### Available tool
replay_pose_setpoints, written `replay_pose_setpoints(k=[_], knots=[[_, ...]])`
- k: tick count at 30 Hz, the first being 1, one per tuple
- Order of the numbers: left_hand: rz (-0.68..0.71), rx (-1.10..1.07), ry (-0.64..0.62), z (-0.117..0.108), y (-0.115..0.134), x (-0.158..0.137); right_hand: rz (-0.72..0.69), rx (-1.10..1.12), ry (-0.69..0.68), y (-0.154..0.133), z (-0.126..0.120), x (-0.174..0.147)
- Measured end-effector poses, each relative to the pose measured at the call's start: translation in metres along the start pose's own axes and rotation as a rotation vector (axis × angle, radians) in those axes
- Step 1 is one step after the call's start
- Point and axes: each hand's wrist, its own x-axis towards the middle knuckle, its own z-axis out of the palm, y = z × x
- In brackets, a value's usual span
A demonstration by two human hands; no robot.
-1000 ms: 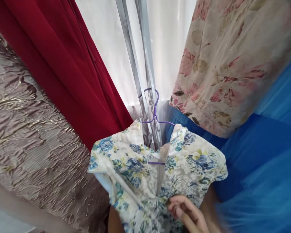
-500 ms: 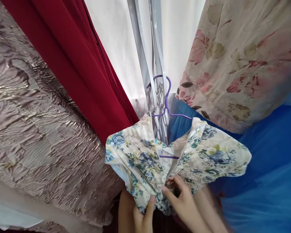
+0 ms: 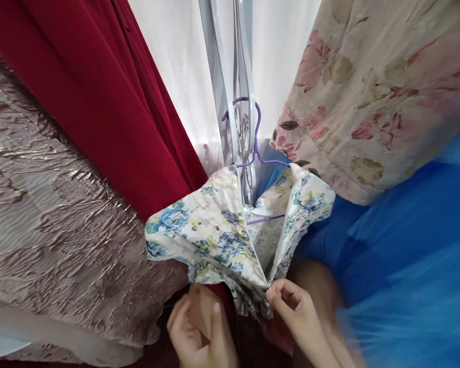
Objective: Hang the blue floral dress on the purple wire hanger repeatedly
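A white dress with blue and yellow flowers point(image 3: 214, 230) hangs in front of me on a purple hanger point(image 3: 257, 128). Its front-facing opening runs down in a V, with what looks like a zipper along the edges. At the bottom of that V, my right hand point(image 3: 297, 309) pinches the fabric edge between thumb and fingers; a tiny zipper pull seems to be there, mostly covered. My left hand point(image 3: 199, 327) is off the cloth, below the dress at left, with loosely curled fingers apart from the thumb and nothing in it. The dress's lower part is hidden in shadow.
On the left hang a red garment point(image 3: 111, 102) and a textured mauve one point(image 3: 80, 245). To the right are a beige floral garment point(image 3: 352, 102) and a blue tulle one point(image 3: 398, 255). Pale straps point(image 3: 222, 61) run down before a white curtain point(image 3: 168, 46).
My left hand has let go of the dress's lower edge and dropped lower left. The dress has swung and turned, its right sleeve drawn in. My right hand still pinches at the V.
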Motion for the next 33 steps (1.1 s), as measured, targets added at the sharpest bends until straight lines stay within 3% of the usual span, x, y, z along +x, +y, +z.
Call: replay_pose_setpoints(k=[3, 4, 6, 14, 23, 27, 33], knots=[[0.257, 0.061, -0.4, 0.005, -0.003, -0.015, 0.011, 0.036, 0.025, -0.003, -0.002, -0.003], [0.294, 0.073, -0.538, 0.007, -0.004, -0.019, 0.009, 0.042, 0.028, -0.005, -0.002, -0.004], [0.316, 0.087, -0.696, 0.015, -0.006, -0.023, 0.004, 0.034, 0.02, -0.009, 0.001, -0.004], [0.2, 0.092, -0.821, 0.026, -0.008, -0.019, 0.007, -0.096, 0.007, -0.021, 0.012, -0.004], [0.187, 0.032, -0.845, 0.024, 0.003, -0.012, 0.015, 0.152, -0.076, -0.035, 0.018, 0.003], [0.168, 0.043, -0.92, 0.022, 0.002, -0.014, -0.043, 0.244, -0.045, -0.071, 0.02, 0.02], [0.158, 0.099, -0.903, 0.019, -0.005, -0.013, -0.261, 0.175, 0.02, -0.147, 0.033, 0.063]])
